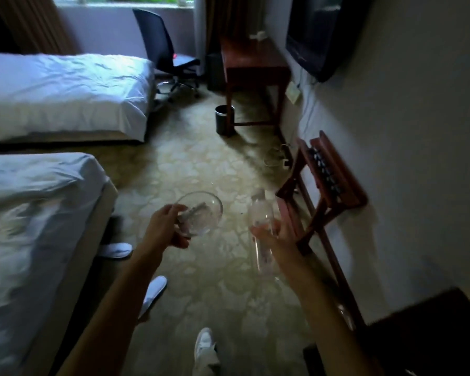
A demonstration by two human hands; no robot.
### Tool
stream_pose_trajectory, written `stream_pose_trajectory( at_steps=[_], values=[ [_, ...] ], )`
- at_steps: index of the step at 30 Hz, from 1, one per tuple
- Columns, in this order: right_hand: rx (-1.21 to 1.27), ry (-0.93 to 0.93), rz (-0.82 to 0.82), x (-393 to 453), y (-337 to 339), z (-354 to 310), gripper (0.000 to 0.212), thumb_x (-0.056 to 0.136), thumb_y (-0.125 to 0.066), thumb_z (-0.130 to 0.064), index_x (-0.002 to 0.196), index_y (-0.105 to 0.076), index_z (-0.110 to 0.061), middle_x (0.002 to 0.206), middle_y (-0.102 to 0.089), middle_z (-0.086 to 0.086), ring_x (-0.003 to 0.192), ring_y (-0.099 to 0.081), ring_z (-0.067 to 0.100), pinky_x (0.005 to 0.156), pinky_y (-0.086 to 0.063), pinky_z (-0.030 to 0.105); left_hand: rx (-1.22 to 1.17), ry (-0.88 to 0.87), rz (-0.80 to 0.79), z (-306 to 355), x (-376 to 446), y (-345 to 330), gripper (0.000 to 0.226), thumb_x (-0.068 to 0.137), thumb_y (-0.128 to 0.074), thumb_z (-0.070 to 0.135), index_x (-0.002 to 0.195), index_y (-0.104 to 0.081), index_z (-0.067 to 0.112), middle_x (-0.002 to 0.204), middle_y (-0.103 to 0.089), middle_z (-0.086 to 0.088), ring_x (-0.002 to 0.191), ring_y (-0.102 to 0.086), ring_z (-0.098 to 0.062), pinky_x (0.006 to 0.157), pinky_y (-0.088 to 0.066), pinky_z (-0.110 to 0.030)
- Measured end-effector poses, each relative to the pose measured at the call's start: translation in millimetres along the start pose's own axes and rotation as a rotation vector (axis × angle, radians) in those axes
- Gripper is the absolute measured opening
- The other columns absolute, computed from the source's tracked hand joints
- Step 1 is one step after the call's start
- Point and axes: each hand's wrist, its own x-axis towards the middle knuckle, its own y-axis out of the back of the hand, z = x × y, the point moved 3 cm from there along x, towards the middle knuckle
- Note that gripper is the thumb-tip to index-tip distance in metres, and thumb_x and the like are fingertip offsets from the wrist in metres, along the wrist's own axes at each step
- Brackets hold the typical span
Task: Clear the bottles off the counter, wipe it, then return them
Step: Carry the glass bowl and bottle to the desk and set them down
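My left hand point(165, 226) grips a clear glass dish point(202, 213) by its near rim; a small pale object lies inside the dish. My right hand point(276, 236) holds clear plastic bottles point(260, 213), one pointing up with its cap at the top, another hanging below the palm. Both hands are out in front of me above the patterned carpet. A dark counter corner point(429, 327) shows at the lower right.
Two white beds point(60, 90) line the left side. A folded wooden luggage rack point(326, 185) leans on the right wall. Farther off stand a wooden desk point(255, 63), a small black bin point(225, 119) and an office chair point(163, 47). White slippers point(152, 294) lie on the floor.
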Motion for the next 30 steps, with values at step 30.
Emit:
stream_pose_trajectory(
  at_steps=[30],
  values=[
    [0.034, -0.114, -0.199, 634, -211, -183, 0.061, 0.071, -0.083, -0.037, 0.122, -0.05, -0.027, 0.122, -0.059, -0.003, 0.111, -0.061, 0.017, 0.09, -0.052, 0.035, -0.09, 0.161, 0.211, 161, 641, 12, 0.024, 0.104, -0.038, 0.022, 0.107, -0.06, 0.016, 0.088, -0.062, -0.012, 0.05, -0.054, -0.015, 0.038, -0.048, -0.02]
  ],
)
